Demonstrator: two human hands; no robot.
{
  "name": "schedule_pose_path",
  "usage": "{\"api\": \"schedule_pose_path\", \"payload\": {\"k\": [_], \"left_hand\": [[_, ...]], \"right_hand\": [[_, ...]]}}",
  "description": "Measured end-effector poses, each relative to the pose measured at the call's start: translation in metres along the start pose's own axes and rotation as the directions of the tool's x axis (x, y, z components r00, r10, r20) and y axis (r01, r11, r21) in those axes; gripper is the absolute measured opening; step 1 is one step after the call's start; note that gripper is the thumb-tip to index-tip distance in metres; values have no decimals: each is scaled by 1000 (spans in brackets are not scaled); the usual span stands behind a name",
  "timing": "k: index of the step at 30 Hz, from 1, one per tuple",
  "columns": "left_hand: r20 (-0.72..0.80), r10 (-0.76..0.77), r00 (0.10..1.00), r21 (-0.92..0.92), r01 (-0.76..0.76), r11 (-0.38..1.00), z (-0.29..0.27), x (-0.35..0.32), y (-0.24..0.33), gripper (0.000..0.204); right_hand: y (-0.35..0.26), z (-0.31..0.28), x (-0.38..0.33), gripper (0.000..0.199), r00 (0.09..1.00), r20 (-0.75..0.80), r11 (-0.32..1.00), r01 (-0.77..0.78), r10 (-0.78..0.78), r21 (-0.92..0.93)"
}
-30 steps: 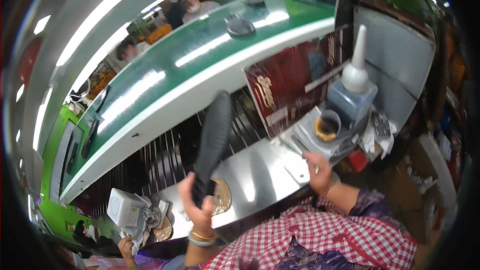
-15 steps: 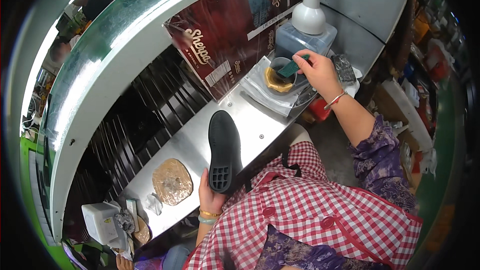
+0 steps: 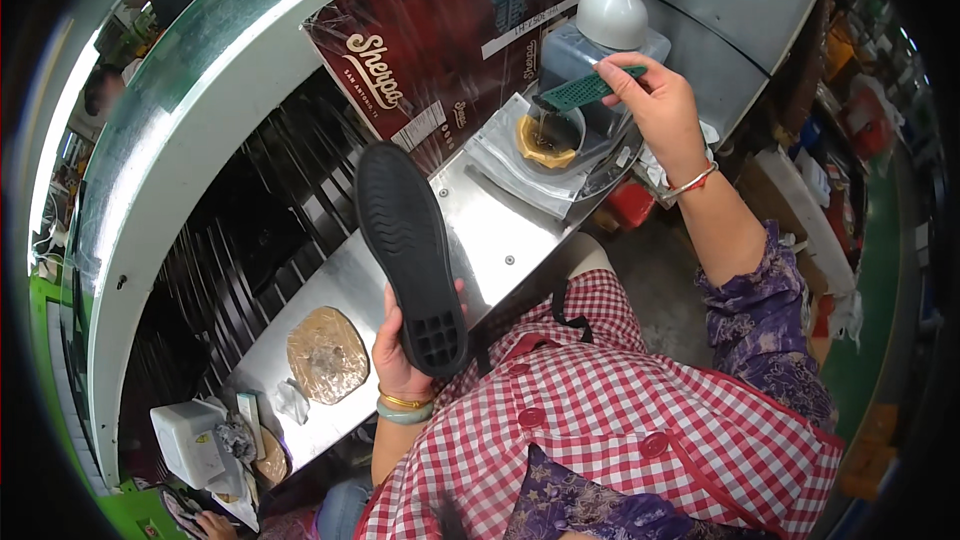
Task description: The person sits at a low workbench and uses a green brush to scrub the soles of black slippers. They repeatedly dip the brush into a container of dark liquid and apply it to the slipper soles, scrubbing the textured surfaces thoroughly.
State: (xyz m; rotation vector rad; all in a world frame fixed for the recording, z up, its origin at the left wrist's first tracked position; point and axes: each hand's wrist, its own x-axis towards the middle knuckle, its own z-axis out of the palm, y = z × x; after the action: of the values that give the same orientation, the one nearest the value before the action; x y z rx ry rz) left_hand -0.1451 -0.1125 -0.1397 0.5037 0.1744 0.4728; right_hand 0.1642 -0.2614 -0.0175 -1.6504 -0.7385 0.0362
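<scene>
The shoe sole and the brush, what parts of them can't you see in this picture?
Head view:
- Shoe sole: only its ridged underside shows; the other face is turned away, and the left hand covers the heel edge.
- Green brush: the right hand hides the handle's end; the bristles are too dark and small to make out.
- Glue pot: its contents are unclear.

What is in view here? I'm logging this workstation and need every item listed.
shoe sole: one, black, tread up, held by its heel end over the table
brush: one, green handle, dark bristles over the glue pot
glue pot: one, amber-rimmed, on a tray at the table's far end
steel table: one, silver, in front of the person
brown pad: one, tan, on the table's left part
conveyor: one, dark slats, green rim, beyond the table
white funnel: one, behind the pot
left hand: grips the sole's heel
right hand: holds the brush
</scene>
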Motion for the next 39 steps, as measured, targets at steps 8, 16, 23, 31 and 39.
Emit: {"api": "schedule_pose_path", "payload": {"k": [8,16,23,31,39], "left_hand": [[46,86,995,131,-91,987,26,13,-1,56],[-56,17,998,75,-13,997,5,9,-22,60],[-85,6,996,10,-5,1000,-8,9,-29,63],[-56,-12,998,-88,7,996,-19,7,-32,73],[-23,19,1000,-189,-23,982,-16,0,-29,87]], "right_hand": [[56,5,-12,23,990,50,991,-132,132,-10],[60,5,-17,22,984,33,984,-177,177,-3],[60,2,-18,23,984,34,983,-177,175,41],[60,21,-49,27,891,195,721,-447,409,530],[-15,108,-103,18,959,264,845,-225,104,485]]}}
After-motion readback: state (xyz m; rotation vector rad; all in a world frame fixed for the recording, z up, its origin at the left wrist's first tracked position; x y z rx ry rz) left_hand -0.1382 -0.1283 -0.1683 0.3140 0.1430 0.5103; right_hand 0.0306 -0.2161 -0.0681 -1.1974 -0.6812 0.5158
